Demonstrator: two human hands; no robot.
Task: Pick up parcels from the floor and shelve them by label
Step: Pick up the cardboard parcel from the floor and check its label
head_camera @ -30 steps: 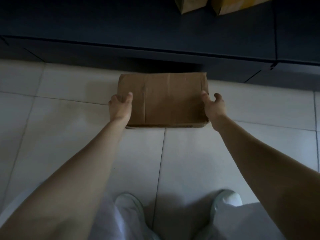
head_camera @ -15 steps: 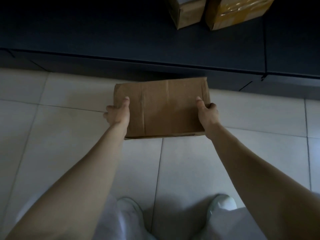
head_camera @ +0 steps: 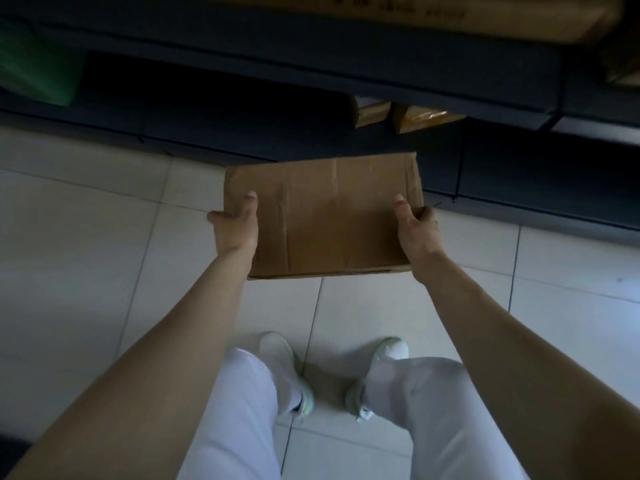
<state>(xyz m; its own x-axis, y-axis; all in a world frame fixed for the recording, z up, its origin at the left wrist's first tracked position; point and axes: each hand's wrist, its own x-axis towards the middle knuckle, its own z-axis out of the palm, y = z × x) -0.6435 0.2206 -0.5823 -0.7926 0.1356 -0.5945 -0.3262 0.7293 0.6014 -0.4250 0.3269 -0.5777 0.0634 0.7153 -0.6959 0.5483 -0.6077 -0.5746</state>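
Observation:
A flat brown cardboard parcel (head_camera: 329, 216) is held above the tiled floor (head_camera: 86, 258), in front of the dark shelving unit (head_camera: 277, 74). My left hand (head_camera: 235, 226) grips its left edge with the thumb on top. My right hand (head_camera: 417, 226) grips its right edge the same way. The fingers of both hands are hidden beneath the box. No label shows on the upper face.
Two small parcels (head_camera: 408, 116) sit on the lowest shelf just behind the held box. A large box (head_camera: 450, 15) rests on the shelf above. Something green (head_camera: 38, 74) lies at the left in the shelving. My feet (head_camera: 332, 375) stand on the tiles below.
Both hands closed on the parcel's sides and lifted it off the floor. The view rose, so more of the shelving and my legs show.

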